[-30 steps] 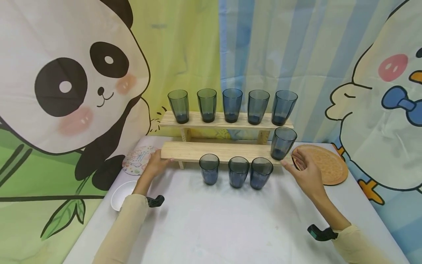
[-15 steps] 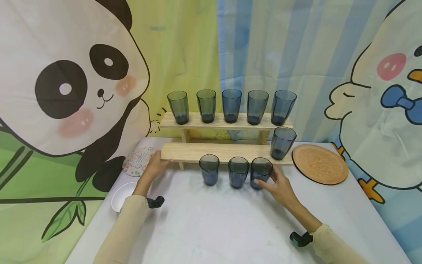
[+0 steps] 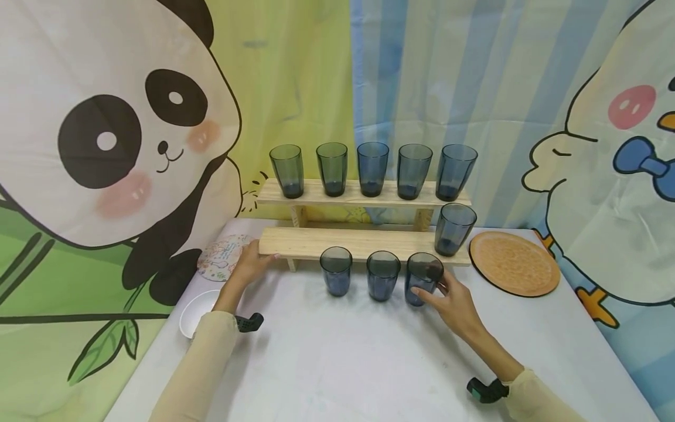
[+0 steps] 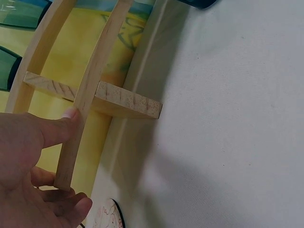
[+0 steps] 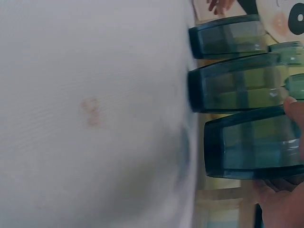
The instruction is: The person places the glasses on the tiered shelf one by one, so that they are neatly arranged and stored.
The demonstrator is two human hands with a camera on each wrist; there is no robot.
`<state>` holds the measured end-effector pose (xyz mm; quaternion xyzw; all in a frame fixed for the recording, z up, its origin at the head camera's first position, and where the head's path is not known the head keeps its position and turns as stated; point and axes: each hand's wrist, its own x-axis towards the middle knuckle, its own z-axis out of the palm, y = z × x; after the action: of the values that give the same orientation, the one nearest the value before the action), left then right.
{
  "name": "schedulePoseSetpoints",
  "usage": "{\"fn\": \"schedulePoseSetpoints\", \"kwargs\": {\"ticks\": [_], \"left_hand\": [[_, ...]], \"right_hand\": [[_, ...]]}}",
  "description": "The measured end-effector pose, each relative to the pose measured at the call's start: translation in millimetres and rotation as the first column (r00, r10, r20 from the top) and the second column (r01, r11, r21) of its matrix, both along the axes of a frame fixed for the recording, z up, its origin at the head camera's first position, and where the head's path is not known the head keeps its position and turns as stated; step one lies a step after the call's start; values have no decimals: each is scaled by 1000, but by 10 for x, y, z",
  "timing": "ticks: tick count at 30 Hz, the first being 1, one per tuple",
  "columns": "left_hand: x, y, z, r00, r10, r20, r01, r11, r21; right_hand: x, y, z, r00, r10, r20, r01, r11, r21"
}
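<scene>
My left hand grips the left end of the lower board of a two-tier wooden shelf. In the left wrist view its thumb presses the board's edge, with the fingers around the end. My right hand holds a blue-grey drinking glass by its side, thumb in front and fingers behind. The right wrist view shows that glass's base slightly farther from the tabletop than its neighbours' bases. Left of it stand two matching glasses, a middle one and a left one, before the shelf.
Several matching glasses line the upper board. One glass stands at the lower board's right end. A round tan mat lies at right; a patterned round mat and a white dish are at left.
My right hand has come from beside the glass on the lower board to the rightmost front glass, taken hold of it, and shifted it slightly right. The left hand stays on the board.
</scene>
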<state>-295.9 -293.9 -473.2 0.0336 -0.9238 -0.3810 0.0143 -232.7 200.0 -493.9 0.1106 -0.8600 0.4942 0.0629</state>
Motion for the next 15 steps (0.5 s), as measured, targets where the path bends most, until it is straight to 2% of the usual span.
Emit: {"fn": "schedulePoseSetpoints", "kwargs": {"ticks": [4,8,12,15], "left_hand": [[16,11,14,1000,-1,5,1,1000,-10],[33,16,27,1000,5,15,-5,1000,-8],[32,10,25,1000,10,18,-10,1000,-11],[21,13,13,1000,2,16,-2,1000,-13]], "right_hand": [[39,-4,209,1000,-4,-8,4,1000,11],[13,-68,441,1000,-17,-15,17,1000,1],[-87,-166,629,999,-39,-27,38,999,-8],[-204,-228,704,997,-65,-44,65,998,-10]]}}
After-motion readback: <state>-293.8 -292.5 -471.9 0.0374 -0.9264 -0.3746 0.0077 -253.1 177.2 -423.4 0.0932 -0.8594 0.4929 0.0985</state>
